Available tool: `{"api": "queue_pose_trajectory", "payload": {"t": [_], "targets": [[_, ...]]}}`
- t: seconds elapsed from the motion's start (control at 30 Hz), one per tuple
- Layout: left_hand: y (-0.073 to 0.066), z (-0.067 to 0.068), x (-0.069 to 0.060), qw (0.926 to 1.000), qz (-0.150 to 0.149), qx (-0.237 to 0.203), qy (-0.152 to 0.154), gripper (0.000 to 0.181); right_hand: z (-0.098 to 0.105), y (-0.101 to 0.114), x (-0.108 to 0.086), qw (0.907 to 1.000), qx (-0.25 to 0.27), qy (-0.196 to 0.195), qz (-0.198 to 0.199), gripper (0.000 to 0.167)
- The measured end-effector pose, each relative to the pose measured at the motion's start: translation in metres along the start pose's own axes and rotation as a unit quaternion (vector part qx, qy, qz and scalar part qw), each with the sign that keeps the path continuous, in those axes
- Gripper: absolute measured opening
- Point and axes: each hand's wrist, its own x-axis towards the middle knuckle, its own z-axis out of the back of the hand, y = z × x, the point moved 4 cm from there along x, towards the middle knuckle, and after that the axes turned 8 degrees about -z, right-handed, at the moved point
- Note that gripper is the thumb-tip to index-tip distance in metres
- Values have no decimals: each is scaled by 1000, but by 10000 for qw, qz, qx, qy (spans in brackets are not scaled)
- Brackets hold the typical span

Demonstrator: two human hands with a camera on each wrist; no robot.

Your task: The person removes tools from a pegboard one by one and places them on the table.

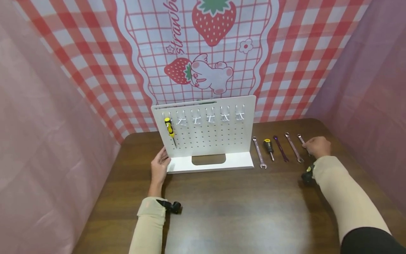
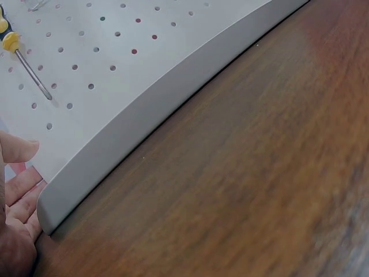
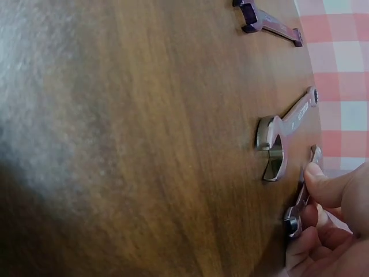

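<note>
My right hand (image 1: 318, 146) pinches a small combination wrench (image 3: 301, 199) between thumb and fingers at the table's right side. A bigger silver wrench (image 1: 294, 147) lies just left of it. Further left come a purple wrench (image 1: 281, 149), a yellow-and-black screwdriver (image 1: 268, 149) and another silver wrench (image 1: 259, 152). With my left hand (image 1: 160, 165) I hold the lower left edge of a white pegboard stand (image 1: 209, 141), thumb in front and fingers around the side. Another yellow-and-black screwdriver (image 1: 169, 128) hangs tip down at the board's left end.
Several clear hooks or holders (image 1: 210, 114) line the board's upper part, right of the hanging screwdriver. The board's base has a cut-out slot. Behind the wooden table (image 1: 234, 208) hangs a red-and-white checked strawberry cloth (image 1: 291, 63); pink curtains (image 1: 54, 141) flank it.
</note>
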Motion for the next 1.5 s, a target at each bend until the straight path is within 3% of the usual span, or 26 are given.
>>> {"api": "queue_pose_trajectory", "payload": {"t": [0.3, 0.53, 0.67, 0.83, 0.97, 1.2, 1.47, 1.5], "targets": [[-2, 1, -2, 10000, 14, 1, 73, 54, -1, 1, -2, 9999, -123, -85, -27, 33], [-2, -1, 0, 10000, -35, -20, 52, 54, 4, 3, -9, 9990, 251, -41, -361, 42], [-2, -1, 0, 9999, 16, 3, 120, 54, 7, 11, -16, 9973, 515, -386, -345, 43], [-2, 1, -2, 10000, 6, 25, 55, 53, 5, 40, -26, 9892, 1009, -1057, 55, 35], [-4, 1, -3, 10000, -22, 5, 41, 53, 2, 69, -38, 9787, 1534, -1334, 273, 36], [-3, 1, -4, 10000, -1, -9, 49, 53, -10, 119, -65, 9651, 2299, -1106, 590, 27], [-9, 1, -3, 9999, 1, -76, 89, 53, -28, 171, -98, 9472, 2714, -634, 1585, 17], [-4, 1, -2, 9999, -42, -66, 63, 53, -30, 177, -102, 9453, 2734, -529, 1698, 17]]}}
